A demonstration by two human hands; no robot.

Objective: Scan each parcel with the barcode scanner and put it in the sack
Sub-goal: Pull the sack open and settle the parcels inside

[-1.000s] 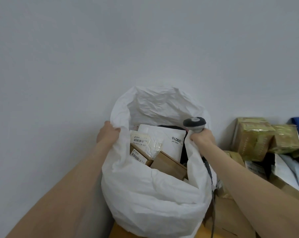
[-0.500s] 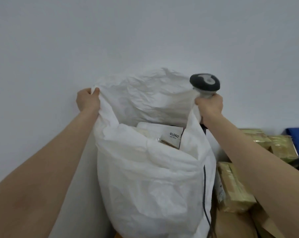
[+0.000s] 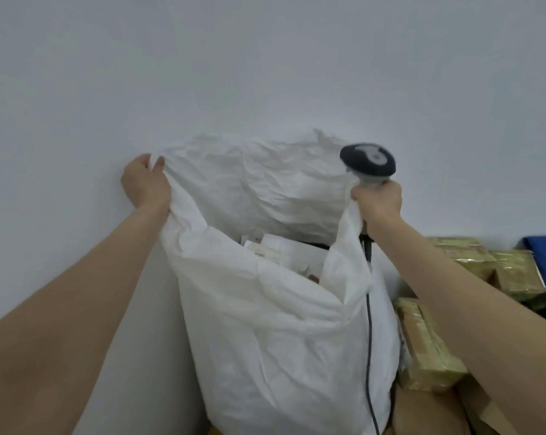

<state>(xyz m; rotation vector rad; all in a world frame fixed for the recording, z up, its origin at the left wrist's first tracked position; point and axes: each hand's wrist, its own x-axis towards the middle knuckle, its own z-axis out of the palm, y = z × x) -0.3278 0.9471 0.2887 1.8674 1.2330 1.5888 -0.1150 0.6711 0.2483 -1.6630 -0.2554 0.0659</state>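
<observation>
Well, over on the left the person's left hand (image 3: 144,183) has the rim of the white sack (image 3: 265,324) bunched in its curled fingers, with the thumb lying over the fabric, and holds that edge up against the plain pale wall (image 3: 265,58). The sack stands tall in the middle with its mouth pulled open between the two hands, its front wall sagging lower than the back. Down inside, near the top, lie several parcels (image 3: 278,252), white mailers with labels, too blurred to read, and a scrap of brown beside them. On the right side of the mouth the right hand (image 3: 379,200) is wrapped tight round the handle of the barcode scanner (image 3: 368,163), with the sack's right rim caught in the same grip. The scanner's dark head sticks up above the fist. Its cable (image 3: 368,324) hangs from below the hand and runs down the sack's right flank. Further right, beyond the forearm, wrapped parcels (image 3: 422,343) in shiny yellowish tape are piled just beside the sack on brown cardboard (image 3: 422,412). Something blue (image 3: 544,246) shows at the far right edge.
</observation>
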